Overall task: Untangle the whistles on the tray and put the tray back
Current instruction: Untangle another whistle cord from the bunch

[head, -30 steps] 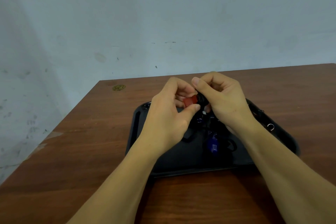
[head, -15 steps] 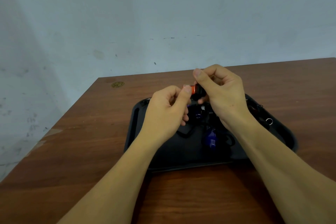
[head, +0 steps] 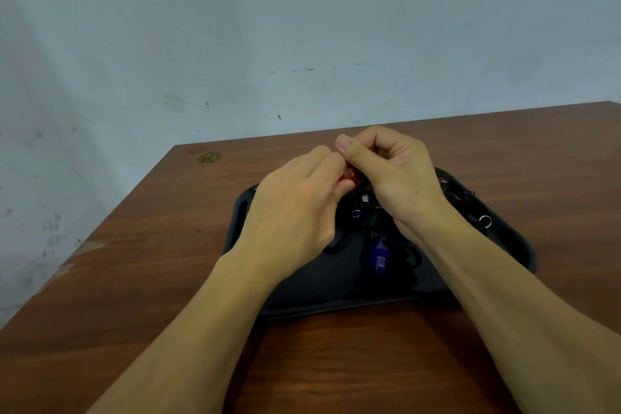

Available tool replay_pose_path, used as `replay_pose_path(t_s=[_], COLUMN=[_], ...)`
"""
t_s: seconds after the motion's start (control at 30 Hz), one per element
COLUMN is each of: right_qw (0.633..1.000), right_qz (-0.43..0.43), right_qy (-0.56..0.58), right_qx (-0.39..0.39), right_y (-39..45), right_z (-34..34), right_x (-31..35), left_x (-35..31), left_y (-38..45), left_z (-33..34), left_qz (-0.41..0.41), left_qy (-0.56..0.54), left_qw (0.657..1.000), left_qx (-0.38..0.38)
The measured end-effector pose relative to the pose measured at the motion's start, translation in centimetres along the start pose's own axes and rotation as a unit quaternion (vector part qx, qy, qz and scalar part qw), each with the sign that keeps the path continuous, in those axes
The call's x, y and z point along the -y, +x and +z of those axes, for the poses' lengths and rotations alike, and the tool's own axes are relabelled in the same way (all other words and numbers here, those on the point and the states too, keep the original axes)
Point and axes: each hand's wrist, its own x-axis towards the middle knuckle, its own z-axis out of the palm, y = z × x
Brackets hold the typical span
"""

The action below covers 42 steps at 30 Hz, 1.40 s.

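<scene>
A black tray (head: pixel 336 299) lies on the brown wooden table (head: pixel 134 279) in front of me. Both hands meet above its far half. My left hand (head: pixel 295 208) and my right hand (head: pixel 396 171) pinch a red whistle (head: pixel 351 175) between their fingertips; most of it is hidden by the fingers. Black cords hang from it down to the tray. A blue whistle (head: pixel 378 254) lies on the tray among tangled black cords (head: pixel 339 242). A metal key ring (head: pixel 485 221) and more dark whistles sit near the tray's right rim.
A small brass-coloured disc (head: pixel 210 157) is set in the table's far left corner. The table's left edge runs diagonally close to the tray. A pale blue-grey wall (head: pixel 302 27) stands right behind the table.
My left hand has closed in again on the red whistle that my right hand held alone half a second ago. Both hands have sunk slightly toward the tray.
</scene>
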Motion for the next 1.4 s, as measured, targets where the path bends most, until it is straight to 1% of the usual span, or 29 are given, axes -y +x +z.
replay_pose_path(t_s=[0.07,0.13,0.17,0.2,0.23,0.27,0.3,0.33,0.37,0.4,0.43,0.47,0.53,0.57,0.6,0.7,0.8,0.87,0.97,1.07,1.1,1.13,1.17,1.23,1.33,1.4], right_qw=[1.000,0.999,0.999,0.998,0.997,0.996,0.994,0.993,0.991,0.988,0.986,0.983,0.979,0.979,0.979,0.978,0.982,0.982,0.979,0.977,0.976,0.976,0.974,0.968,0.962,0.958], right_qz=[0.019,0.032,0.035,0.036,0.034,0.028,0.023,0.019,0.016,0.014,0.014,0.017,0.034,0.048,0.065,0.105,0.114,0.121,0.138,0.160,0.171,0.183,0.197,0.230,0.258,0.270], right_qy=[0.012,0.019,0.024,0.029,0.030,0.030,0.030,0.033,0.038,0.045,0.056,0.071,0.095,0.100,0.105,0.125,0.121,0.117,0.131,0.120,0.114,0.109,0.106,0.099,0.082,0.091], right_qx=[-0.001,-0.016,-0.031,-0.048,-0.065,-0.083,-0.100,-0.116,-0.131,-0.145,-0.158,-0.169,-0.176,-0.170,-0.161,-0.127,-0.094,-0.083,-0.070,-0.073,-0.068,-0.055,-0.038,-0.003,0.029,0.033], right_y=[-0.1,-0.2,-0.2,-0.3,-0.3,-0.3,-0.3,-0.4,-0.4,-0.5,-0.6,-0.6,-0.7,-0.7,-0.6,-0.7,-0.8,-0.8,-1.0,-0.8,-0.7,-0.6,-0.5,-0.3,-0.3,-0.4], right_z=[0.0,0.1,0.2,0.4,0.6,0.8,1.0,1.2,1.5,1.7,1.9,2.1,2.3,2.4,2.4,2.4,2.4,2.3,2.2,1.8,1.5,1.2,0.8,-0.1,-1.0,-1.1], right_x=[-0.3,-0.5,-0.6,-0.6,-0.7,-0.7,-0.6,-0.6,-0.6,-0.5,-0.4,-0.3,-0.3,-0.4,-0.5,-0.6,-0.2,0.3,0.5,0.4,0.4,0.4,0.5,0.6,0.7,0.6], left_x=[0.1,-0.1,-0.4,-0.8,-1.3,-1.8,-2.2,-2.6,-2.9,-3.2,-3.4,-3.5,-3.6,-3.5,-3.4,-3.0,-2.9,-2.8,-2.7,-2.8,-2.7,-2.4,-2.1,-1.5,-1.1,-0.9], left_y=[-0.1,-0.5,-0.6,-0.6,-0.5,-0.2,0.1,0.3,0.3,0.4,0.3,0.2,0.1,0.0,-0.1,-0.4,-0.5,-0.5,-0.2,0.1,0.1,0.1,-0.1,-0.4,-0.7,-0.6], left_z=[0.2,0.4,0.6,0.8,0.9,1.0,1.0,1.1,1.3,1.5,1.6,1.8,2.1,2.2,2.4,2.5,1.8,1.6,1.5,1.2,1.1,1.0,0.9,0.9,0.8,0.7], left_qz=[0.004,-0.052,-0.100,-0.164,-0.235,-0.298,-0.343,-0.366,-0.373,-0.368,-0.357,-0.340,-0.296,-0.283,-0.278,-0.284,-0.258,-0.242,-0.256,-0.303,-0.311,-0.312,-0.309,-0.285,-0.217,-0.198], left_qy=[-0.001,-0.075,-0.129,-0.193,-0.265,-0.337,-0.393,-0.423,-0.434,-0.434,-0.426,-0.409,-0.347,-0.317,-0.299,-0.275,-0.233,-0.237,-0.272,-0.344,-0.362,-0.366,-0.357,-0.312,-0.214,-0.185], left_qw=[1.000,0.996,0.986,0.967,0.934,0.891,0.849,0.823,0.813,0.815,0.823,0.838,0.881,0.897,0.904,0.911,0.930,0.933,0.920,0.881,0.872,0.871,0.878,0.905,0.952,0.962], left_qx=[0.008,0.005,-0.004,-0.019,-0.042,-0.067,-0.087,-0.100,-0.107,-0.113,-0.119,-0.124,-0.126,-0.125,-0.125,-0.121,-0.123,-0.126,-0.115,-0.118,-0.111,-0.097,-0.078,-0.036,0.022,0.031])
